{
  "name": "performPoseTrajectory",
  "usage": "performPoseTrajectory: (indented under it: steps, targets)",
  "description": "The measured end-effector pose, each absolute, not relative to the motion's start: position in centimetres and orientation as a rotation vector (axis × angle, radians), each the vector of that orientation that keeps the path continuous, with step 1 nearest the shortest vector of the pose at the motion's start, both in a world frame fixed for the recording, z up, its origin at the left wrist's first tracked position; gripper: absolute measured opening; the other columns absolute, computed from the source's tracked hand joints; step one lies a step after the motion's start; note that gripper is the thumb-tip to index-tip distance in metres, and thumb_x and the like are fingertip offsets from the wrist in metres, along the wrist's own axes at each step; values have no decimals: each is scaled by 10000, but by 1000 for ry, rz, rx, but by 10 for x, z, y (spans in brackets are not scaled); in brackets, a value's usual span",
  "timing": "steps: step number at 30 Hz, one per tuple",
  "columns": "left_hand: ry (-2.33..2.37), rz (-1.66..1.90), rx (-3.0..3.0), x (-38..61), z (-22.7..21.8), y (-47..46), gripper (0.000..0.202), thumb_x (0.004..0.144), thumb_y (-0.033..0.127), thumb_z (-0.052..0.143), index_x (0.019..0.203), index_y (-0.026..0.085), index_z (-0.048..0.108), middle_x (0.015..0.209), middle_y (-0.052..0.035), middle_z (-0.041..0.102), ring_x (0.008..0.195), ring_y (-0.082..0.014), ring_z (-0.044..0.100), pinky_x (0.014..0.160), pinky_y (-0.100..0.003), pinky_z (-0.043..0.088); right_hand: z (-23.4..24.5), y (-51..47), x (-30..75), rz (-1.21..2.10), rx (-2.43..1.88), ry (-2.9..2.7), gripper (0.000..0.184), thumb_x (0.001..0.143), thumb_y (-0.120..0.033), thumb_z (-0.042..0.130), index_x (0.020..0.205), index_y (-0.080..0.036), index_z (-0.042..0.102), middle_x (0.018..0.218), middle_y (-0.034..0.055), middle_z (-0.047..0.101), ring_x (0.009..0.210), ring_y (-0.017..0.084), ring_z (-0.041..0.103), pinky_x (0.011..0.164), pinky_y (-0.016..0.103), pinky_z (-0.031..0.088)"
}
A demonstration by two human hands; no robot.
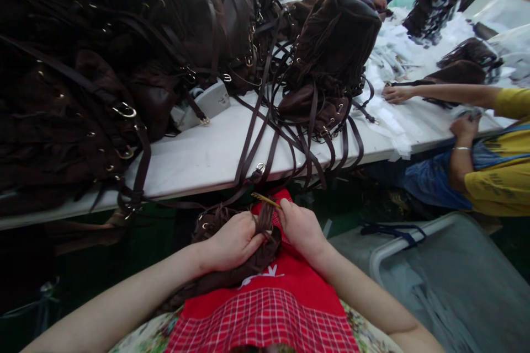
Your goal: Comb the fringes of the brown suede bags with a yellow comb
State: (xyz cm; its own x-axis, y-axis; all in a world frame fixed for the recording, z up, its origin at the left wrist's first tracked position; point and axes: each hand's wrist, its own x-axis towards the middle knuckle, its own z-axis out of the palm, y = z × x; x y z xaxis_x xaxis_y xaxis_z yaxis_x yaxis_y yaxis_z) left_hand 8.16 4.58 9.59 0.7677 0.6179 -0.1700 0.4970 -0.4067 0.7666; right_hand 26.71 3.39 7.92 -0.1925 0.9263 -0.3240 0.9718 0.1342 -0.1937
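Long white work surface (194, 157) runs across in front of the seated person; its near edge passes just beyond both hands. A stretch of white top shows between the heaps. Below the edge, dark green floor and shadow; the lap is the working space.

Left: a tall heap of dark-brown fringed bags with gold-toned buckles (103, 55), spilling to the edge. Nearer the middle, an upright dark-brown fringed backpack (331, 44), its long straps (271, 151) crossing and hanging over the edge, just ahead of the hands. At right, a grey open-topped plastic bin with a pale rim (379, 259) stands near the right forearm. A co-worker in a yellow shirt (503, 176) reaches onto white paper sheets (391, 116) farther along.

In the lap, over a red apron with a checked panel (265, 314), lies a dark-brown soft fringed bag (227, 273). Left hand (232, 240): fingers closed round a bunch of its brown strands (265, 223). Right hand (301, 226): fingers pinching a slim yellowish toothed comb (267, 199), or so it looks from here; blurred. Its teeth point left, close above the bunch.
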Motion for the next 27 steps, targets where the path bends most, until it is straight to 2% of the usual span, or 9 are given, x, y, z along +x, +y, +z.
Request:
performPoseTrajectory:
  steps: [4, 8, 10, 12, 14, 15, 18, 23, 27]
  targets:
    - [768, 155, 2162, 87, 103, 42, 190, 857, 179, 426, 889, 181, 613, 916, -74, 661, 912, -218, 586, 898, -335, 429, 69, 44, 286, -519, 2045, 2149, 310, 995, -379, 275, 933, -195, 517, 801, 62, 672, 707, 170, 657, 565, 250, 367]
    - [617, 97, 2229, 85, 111, 37, 138, 791, 155, 488, 850, 192, 606, 863, -57, 656, 844, -212, 575, 859, -338, 427, 59, 60, 332, -558, 2347, 1905, 323, 986, -347, 300, 889, -157, 543, 737, 86, 656, 642, 166, 627, 546, 250, 362]
    - [703, 104, 2184, 83, 108, 38, 137, 791, 154, 467, 819, 185, 597, 830, -52, 650, 788, -201, 568, 816, -329, 436, 65, 62, 352, -787, 2465, 1929, 360, 983, -373, 275, 851, -167, 539, 663, 43, 630, 539, 139, 579, 510, 240, 357]
    - [862, 152, 2049, 80, 101, 41, 192, 836, 170, 403, 808, 173, 593, 817, -52, 649, 755, -187, 569, 777, -307, 447, 78, 56, 358, -1158, 2452, 2054, 403, 978, -435, 241, 816, -192, 518, 599, -7, 594, 432, 112, 504, 467, 230, 347]
    - [994, 203, 1898, 79, 92, 46, 272, 887, 217, 346, 777, 163, 589, 789, -53, 645, 727, -175, 570, 747, -289, 454, 94, 46, 350, -1383, 2342, 2215, 402, 968, -468, 261, 776, -205, 499, 598, -21, 585, 420, 99, 478, 466, 225, 345]
    - [1030, 221, 1843, 80, 88, 47, 302, 901, 243, 334, 761, 159, 588, 768, -50, 642, 710, -171, 568, 736, -284, 457, 101, 40, 341, -1386, 2278, 2315, 389, 965, -459, 288, 754, -207, 495, 616, -16, 590, 456, 100, 495, 489, 223, 351]
    - [1036, 262, 1770, 81, 82, 50, 273, 882, 249, 378, 776, 154, 611, 769, -41, 657, 716, -170, 576, 743, -280, 465, 108, 24, 309, -1196, 2001, 2566, 340, 962, -390, 349, 734, -201, 515, 684, 5, 613, 610, 116, 553, 578, 225, 356]
    - [1017, 302, 1739, 79, 85, 48, 218, 829, 217, 452, 886, 155, 653, 881, -29, 704, 775, -172, 609, 766, -270, 471, 94, 16, 277, -806, 1783, 2605, 283, 972, -316, 363, 781, -187, 527, 730, 20, 625, 662, 126, 572, 603, 239, 326]
    - [1044, 291, 1658, 76, 84, 47, 249, 861, 257, 428, 843, 147, 651, 784, -13, 688, 705, -162, 591, 687, -257, 476, 95, 16, 273, -601, 1748, 2647, 282, 976, -329, 348, 827, -191, 544, 783, 33, 633, 711, 141, 581, 618, 245, 327]
